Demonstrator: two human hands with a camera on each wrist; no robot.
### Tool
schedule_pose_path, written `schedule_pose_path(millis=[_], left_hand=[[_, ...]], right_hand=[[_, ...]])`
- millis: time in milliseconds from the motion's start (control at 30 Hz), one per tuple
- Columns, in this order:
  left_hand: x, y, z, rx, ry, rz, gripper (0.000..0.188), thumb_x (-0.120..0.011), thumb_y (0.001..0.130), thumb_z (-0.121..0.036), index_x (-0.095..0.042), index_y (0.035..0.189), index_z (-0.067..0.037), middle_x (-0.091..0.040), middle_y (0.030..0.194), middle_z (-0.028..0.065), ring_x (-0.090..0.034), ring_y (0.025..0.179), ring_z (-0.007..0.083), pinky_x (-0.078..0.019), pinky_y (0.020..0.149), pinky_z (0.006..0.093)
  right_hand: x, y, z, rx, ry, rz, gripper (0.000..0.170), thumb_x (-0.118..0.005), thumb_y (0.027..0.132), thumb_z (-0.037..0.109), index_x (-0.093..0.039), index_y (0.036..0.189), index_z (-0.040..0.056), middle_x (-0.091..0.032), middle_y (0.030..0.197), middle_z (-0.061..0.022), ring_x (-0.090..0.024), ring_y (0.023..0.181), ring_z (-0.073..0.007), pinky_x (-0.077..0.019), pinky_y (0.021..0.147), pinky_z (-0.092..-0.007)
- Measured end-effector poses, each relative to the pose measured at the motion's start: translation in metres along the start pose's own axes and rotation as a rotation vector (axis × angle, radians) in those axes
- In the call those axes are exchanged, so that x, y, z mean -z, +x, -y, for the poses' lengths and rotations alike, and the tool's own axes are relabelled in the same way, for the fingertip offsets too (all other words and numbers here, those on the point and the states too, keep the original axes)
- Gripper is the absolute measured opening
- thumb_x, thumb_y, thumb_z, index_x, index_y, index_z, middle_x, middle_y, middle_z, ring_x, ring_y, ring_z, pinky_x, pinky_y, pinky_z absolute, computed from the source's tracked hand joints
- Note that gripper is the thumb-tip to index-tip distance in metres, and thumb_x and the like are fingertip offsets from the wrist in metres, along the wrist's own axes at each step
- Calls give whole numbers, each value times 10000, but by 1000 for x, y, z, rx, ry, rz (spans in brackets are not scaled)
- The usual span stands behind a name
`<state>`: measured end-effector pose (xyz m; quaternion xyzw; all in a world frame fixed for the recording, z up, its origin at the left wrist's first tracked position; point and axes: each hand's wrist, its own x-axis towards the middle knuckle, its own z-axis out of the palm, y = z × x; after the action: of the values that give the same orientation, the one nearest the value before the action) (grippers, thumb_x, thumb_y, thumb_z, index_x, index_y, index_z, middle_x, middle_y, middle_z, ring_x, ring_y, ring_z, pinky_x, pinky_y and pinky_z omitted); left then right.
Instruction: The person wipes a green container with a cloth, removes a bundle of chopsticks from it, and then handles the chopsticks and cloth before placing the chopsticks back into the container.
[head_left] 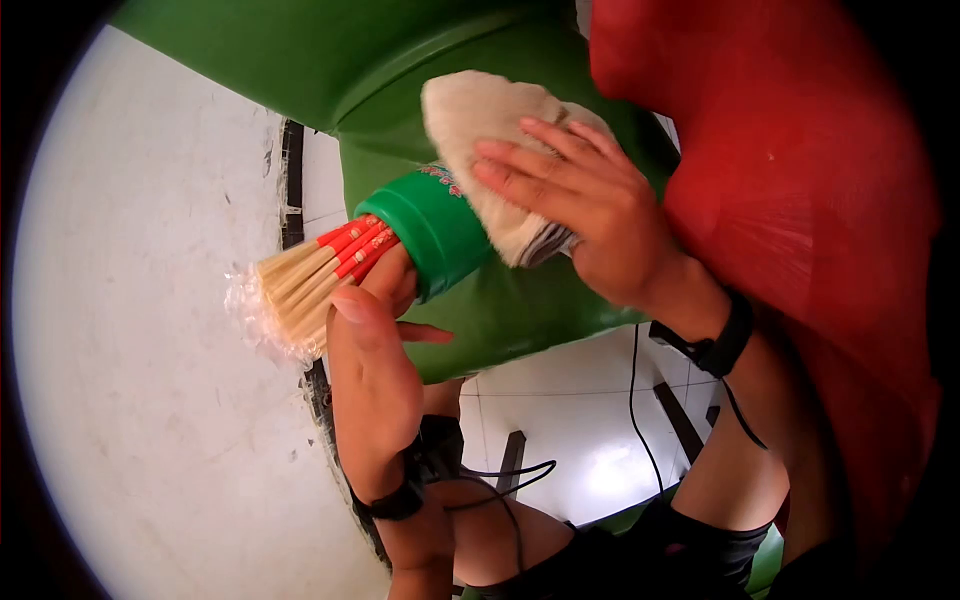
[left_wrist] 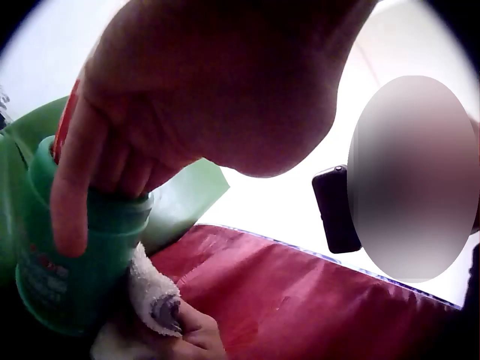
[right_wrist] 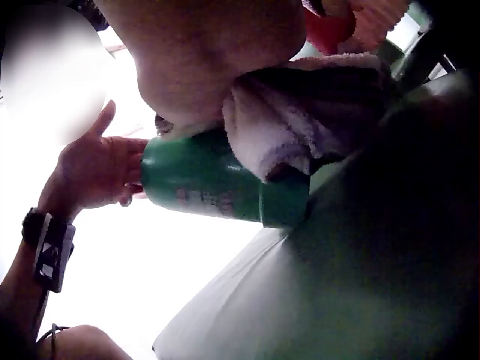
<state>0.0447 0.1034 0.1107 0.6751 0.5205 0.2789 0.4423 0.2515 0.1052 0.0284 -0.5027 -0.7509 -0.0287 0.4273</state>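
A green container (head_left: pixel 425 225) lies on its side, a bundle of chopsticks (head_left: pixel 325 262) with red ends in its mouth and clear plastic around the far ends. My left hand (head_left: pixel 375 375) grips the container at its mouth; in the left wrist view, one finger lies along the outer wall of the container (left_wrist: pixel 82 277) and the other fingertips are inside. A beige cloth (head_left: pixel 480 115) covers the container's other end. My right hand (head_left: pixel 610 215) holds this cloth against it, fingers spread over the top. The right wrist view shows the bunched cloth (right_wrist: pixel 274 120) against the container (right_wrist: pixel 202 176).
Beneath the container is a green seat (head_left: pixel 400 120). A red surface (head_left: pixel 800 180) stands at the right, and a white tabletop (head_left: pixel 140 250) with a dark, worn edge at the left. Black cables (head_left: pixel 635 410) hang over the tiled floor (head_left: pixel 560 425).
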Motion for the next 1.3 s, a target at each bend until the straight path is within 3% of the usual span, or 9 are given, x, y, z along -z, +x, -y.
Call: schedule_pose_path(millis=[100, 233, 333, 533, 633, 800, 900, 1133, 1300], left_hand=[[0, -2, 1, -29, 50, 24, 991, -35, 889, -734, -488, 1329, 31, -581, 1256, 145, -570, 1154, 257, -551, 711, 313], [-1, 3, -7, -100, 122, 52, 970, -45, 903, -717, -491, 1323, 35, -581, 1244, 147, -574, 1135, 260, -554, 727, 326], [-5, 6, -5, -133, 103, 23, 924, -79, 926, -687, -518, 1289, 40, -600, 1193, 165, -601, 1076, 261, -543, 727, 324], [-2, 2, 0, -55, 23, 14, 966, -64, 906, -715, -513, 1294, 47, -584, 1210, 181, -605, 1079, 262, -537, 745, 328], [-1, 2, 3, -53, 6, 11, 970, -53, 906, -711, -504, 1302, 51, -578, 1223, 181, -595, 1103, 265, -537, 747, 330], [1, -1, 7, -78, 17, 3, 976, -53, 901, -720, -504, 1307, 44, -576, 1235, 178, -588, 1117, 275, -537, 739, 329], [-2, 2, 1, -105, 51, 27, 981, -63, 893, -732, -506, 1308, 38, -577, 1235, 173, -587, 1119, 276, -537, 734, 327], [-5, 2, 3, 10, 44, -29, 1094, 22, 818, -803, -498, 1329, 14, -586, 1252, 137, -583, 1136, 251, -546, 713, 314], [8, 7, 12, 36, -10, -29, 1093, 20, 821, -800, -505, 1320, 18, -597, 1238, 143, -586, 1126, 256, -554, 713, 316]], right_hand=[[5, 0, -5, -122, 29, 50, 555, -477, 741, -65, -611, 1254, 102, -596, 1287, -90, -532, 1207, -338, -352, 1038, -448], [-2, 8, -9, -484, 662, -36, 558, -520, 707, -69, -597, 1241, 71, -571, 1308, -107, -532, 1204, -326, -371, 1033, -460], [-10, 26, 16, -434, 799, -96, 535, -514, 716, -59, -595, 1234, 48, -575, 1299, -117, -535, 1203, -322, -390, 1025, -465], [-6, 10, 29, 75, 158, -73, 428, -482, 833, 28, -625, 1234, 78, -599, 1286, -85, -539, 1209, -322, -389, 1023, -463], [-10, -3, 3, 78, -84, -52, 384, -454, 892, 127, -631, 1231, 169, -577, 1320, -24, -529, 1222, -272, -398, 1019, -468], [2, -7, -30, -176, -90, 28, 519, -500, 751, -46, -621, 1230, 114, -591, 1287, -87, -533, 1211, -326, -370, 1037, -486], [2, 14, -9, -632, 665, -19, 543, -471, 723, -73, -617, 1223, 84, -593, 1273, -121, -542, 1190, -350, -374, 1029, -487], [-9, 4, 28, 73, 171, -81, 411, -487, 840, 52, -625, 1224, 101, -586, 1298, -83, -523, 1234, -285, -402, 1016, -449], [-8, -11, -6, -18, -36, -2, 469, -456, 797, -12, -629, 1221, 85, -582, 1303, -99, -511, 1244, -307, -398, 1022, -443]])
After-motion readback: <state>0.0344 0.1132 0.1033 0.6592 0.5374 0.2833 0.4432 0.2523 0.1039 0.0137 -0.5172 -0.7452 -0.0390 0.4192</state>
